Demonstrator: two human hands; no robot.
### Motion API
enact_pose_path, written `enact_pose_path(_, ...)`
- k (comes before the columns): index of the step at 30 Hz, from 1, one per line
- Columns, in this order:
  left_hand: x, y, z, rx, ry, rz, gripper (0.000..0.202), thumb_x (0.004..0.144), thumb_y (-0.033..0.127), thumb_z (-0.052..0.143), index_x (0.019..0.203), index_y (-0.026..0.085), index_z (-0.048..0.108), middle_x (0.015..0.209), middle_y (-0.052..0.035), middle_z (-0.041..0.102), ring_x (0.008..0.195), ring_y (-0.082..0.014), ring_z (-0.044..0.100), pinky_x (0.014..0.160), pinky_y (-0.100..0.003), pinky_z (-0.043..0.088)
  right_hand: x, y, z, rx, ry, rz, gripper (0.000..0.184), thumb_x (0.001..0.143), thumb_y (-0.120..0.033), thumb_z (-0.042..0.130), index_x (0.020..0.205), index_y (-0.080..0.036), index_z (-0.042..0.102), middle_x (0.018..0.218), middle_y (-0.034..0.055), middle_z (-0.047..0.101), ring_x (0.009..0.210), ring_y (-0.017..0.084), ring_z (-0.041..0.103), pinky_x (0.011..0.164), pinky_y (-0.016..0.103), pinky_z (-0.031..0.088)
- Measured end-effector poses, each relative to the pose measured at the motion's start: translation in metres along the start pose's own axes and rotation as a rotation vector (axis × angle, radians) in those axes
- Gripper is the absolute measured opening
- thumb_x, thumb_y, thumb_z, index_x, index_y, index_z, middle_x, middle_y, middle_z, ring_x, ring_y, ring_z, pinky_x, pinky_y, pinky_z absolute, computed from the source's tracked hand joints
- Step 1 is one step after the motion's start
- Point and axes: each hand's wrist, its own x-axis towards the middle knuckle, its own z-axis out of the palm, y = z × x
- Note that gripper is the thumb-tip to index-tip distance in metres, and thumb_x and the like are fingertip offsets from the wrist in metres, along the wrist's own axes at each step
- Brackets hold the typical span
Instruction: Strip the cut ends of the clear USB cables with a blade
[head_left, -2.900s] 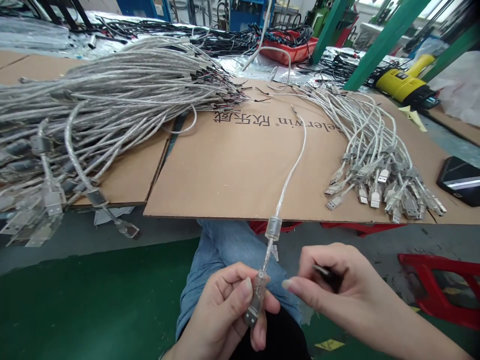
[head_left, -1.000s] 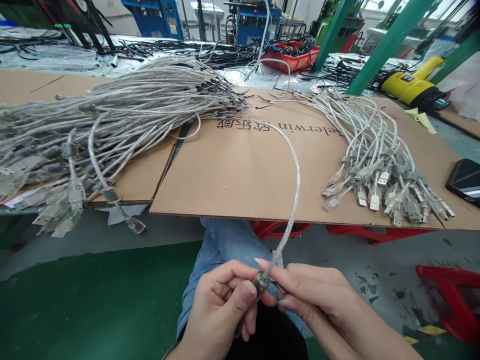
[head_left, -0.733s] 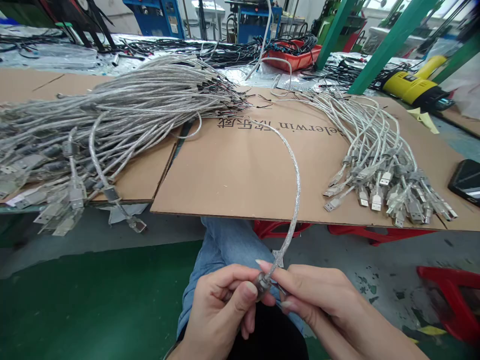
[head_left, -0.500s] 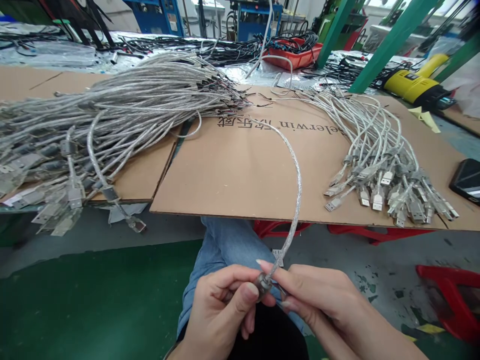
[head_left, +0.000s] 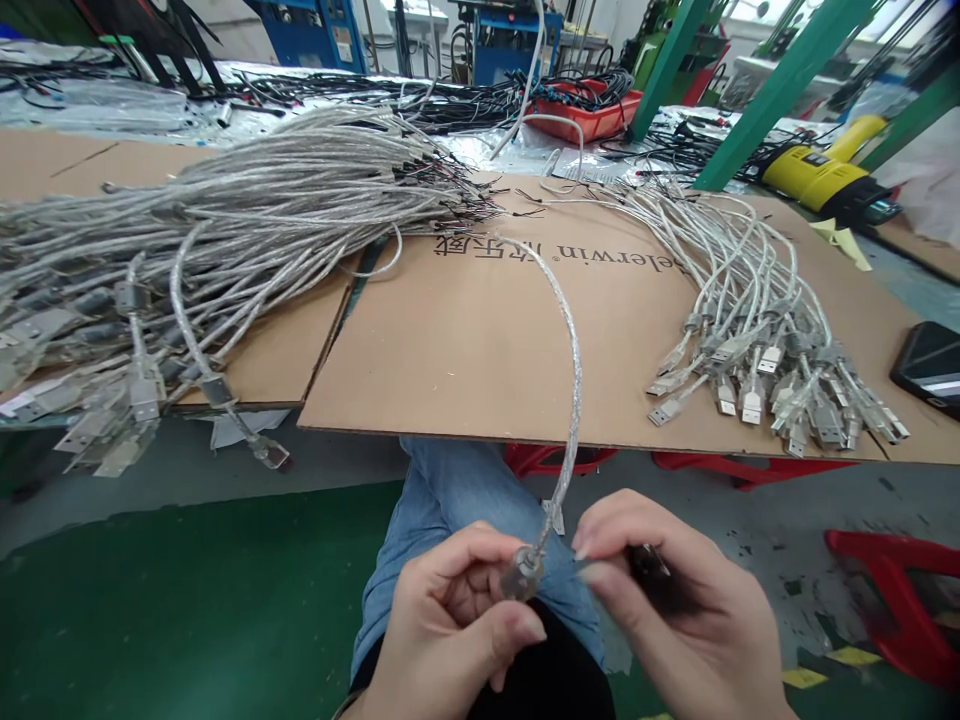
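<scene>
My left hand [head_left: 454, 615] is closed on a clear-sheathed USB cable [head_left: 574, 370] at the grey translucent lump [head_left: 523, 573] near its lower end. Whatever lies past the lump is hidden by the fingers. From there the cable curves up over the cardboard's front edge, and its far end rests on the printed lettering. To the right, my right hand [head_left: 682, 600] is apart from the cable, thumb and forefinger pinched together. A small dark object [head_left: 649, 562] shows inside its curled fingers; its kind cannot be made out.
On the left lies a large heap of similar cables [head_left: 300, 190]. A smaller bundle [head_left: 750, 270] spreads on the right of the cardboard [head_left: 450, 340], near a phone [head_left: 930, 362]. Behind are a yellow heat gun [head_left: 817, 178], a red tray [head_left: 581, 122] and a green post [head_left: 780, 95].
My right hand has drawn away from the cable to the right, with the dark object now showing in it. My left thumb has shifted, and the cable has swung slightly left.
</scene>
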Motion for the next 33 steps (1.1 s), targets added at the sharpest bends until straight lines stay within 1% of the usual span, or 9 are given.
enact_pose_path(2, 0.0, 0.0, -0.001, -0.008, 0.018, -0.046, 0.033, 0.061, 0.038, 0.084, 0.082, 0.018, 0.069, 0.055, 0.0013, 0.063, 0.033, -0.003, 0.044, 0.032, -0.012, 0.032, 0.001, 0.0, -0.004, 0.071, -0.028, 0.064, 0.016, 0.094, -0.024, 0.05, 0.093, -0.024, 0.066, 0.072, 0.0013, 0.061, 0.064, 0.015, 0.057, 0.056, 0.025, 0.045)
enact_pose_path(6, 0.0, -0.004, -0.004, -0.068, -0.067, -0.106, 0.035, 0.078, 0.052, 0.064, 0.089, 0.019, 0.06, 0.055, -0.0003, 0.068, 0.029, -0.0024, 0.044, 0.033, -0.01, 0.025, 0.011, -0.007, -0.01, 0.164, -0.345, 0.303, 0.037, 0.096, -0.044, 0.042, 0.122, -0.025, 0.061, 0.071, 0.0007, 0.061, 0.065, 0.014, 0.054, 0.061, 0.028, 0.044)
enact_pose_path(11, -0.003, -0.008, -0.002, 0.051, -0.135, -0.142, 0.039, 0.08, 0.055, 0.059, 0.08, 0.016, 0.058, 0.051, 0.0004, 0.063, 0.033, -0.0034, 0.039, 0.036, -0.014, 0.023, 0.032, -0.01, 0.007, 0.233, -0.306, 0.498, 0.026, 0.074, -0.04, 0.074, 0.077, -0.015, 0.066, 0.052, -0.0083, 0.038, 0.049, 0.008, 0.032, 0.045, 0.021, 0.029)
enact_pose_path(13, -0.004, -0.008, -0.001, 0.091, -0.07, -0.118, 0.039, 0.083, 0.054, 0.057, 0.081, 0.015, 0.06, 0.048, 0.0031, 0.056, 0.037, -0.004, 0.035, 0.04, -0.016, 0.024, 0.037, -0.007, 0.014, 0.21, -0.213, 0.428, 0.028, 0.081, -0.039, 0.066, 0.068, -0.015, 0.063, 0.051, -0.0065, 0.042, 0.049, 0.009, 0.037, 0.046, 0.021, 0.032)
enact_pose_path(16, -0.004, -0.007, -0.001, 0.01, -0.047, -0.146, 0.039, 0.087, 0.051, 0.051, 0.08, 0.015, 0.063, 0.042, 0.0075, 0.041, 0.038, -0.0053, 0.026, 0.04, -0.017, 0.023, 0.037, -0.002, 0.011, 0.189, -0.147, 0.339, 0.037, 0.092, -0.045, 0.049, 0.084, -0.014, 0.069, 0.053, -0.0042, 0.047, 0.05, 0.011, 0.043, 0.048, 0.023, 0.038)
enact_pose_path(19, -0.004, -0.009, -0.003, -0.094, -0.073, -0.193, 0.038, 0.089, 0.05, 0.049, 0.077, 0.016, 0.061, 0.039, 0.0097, 0.034, 0.035, -0.0051, 0.019, 0.037, -0.017, 0.021, 0.033, -0.003, -0.001, 0.183, -0.416, 0.305, 0.045, 0.097, -0.047, 0.037, 0.109, -0.015, 0.066, 0.059, -0.0018, 0.053, 0.055, 0.012, 0.05, 0.052, 0.023, 0.043)
enact_pose_path(22, -0.005, -0.012, -0.005, -0.026, -0.045, -0.159, 0.045, 0.088, 0.054, 0.048, 0.064, 0.017, 0.056, 0.038, 0.0084, 0.035, 0.033, -0.0049, 0.021, 0.036, -0.019, 0.019, 0.03, -0.011, -0.011, 0.013, -0.613, 0.199, 0.032, 0.099, -0.031, 0.038, 0.106, -0.022, 0.068, 0.07, 0.0003, 0.062, 0.067, 0.014, 0.06, 0.071, 0.028, 0.048)
enact_pose_path(26, -0.005, -0.011, -0.005, 0.162, -0.019, -0.106, 0.057, 0.084, 0.062, 0.046, 0.048, 0.018, 0.045, 0.038, 0.0054, 0.036, 0.037, -0.0071, 0.029, 0.041, -0.022, 0.023, 0.029, -0.02, -0.012, -0.137, -0.582, 0.057, 0.031, 0.095, -0.016, 0.042, 0.094, -0.027, 0.071, 0.075, 0.0012, 0.067, 0.074, 0.018, 0.065, 0.074, 0.028, 0.051)
enact_pose_path(33, -0.003, -0.005, -0.003, 0.328, -0.05, -0.053, 0.059, 0.085, 0.064, 0.039, 0.045, 0.021, 0.042, 0.041, 0.0039, 0.036, 0.041, -0.0104, 0.032, 0.045, -0.026, 0.027, 0.03, -0.023, -0.013, -0.167, -0.613, 0.004, 0.036, 0.093, -0.01, 0.046, 0.104, -0.035, 0.07, 0.076, -0.0015, 0.068, 0.068, 0.015, 0.065, 0.068, 0.023, 0.053)
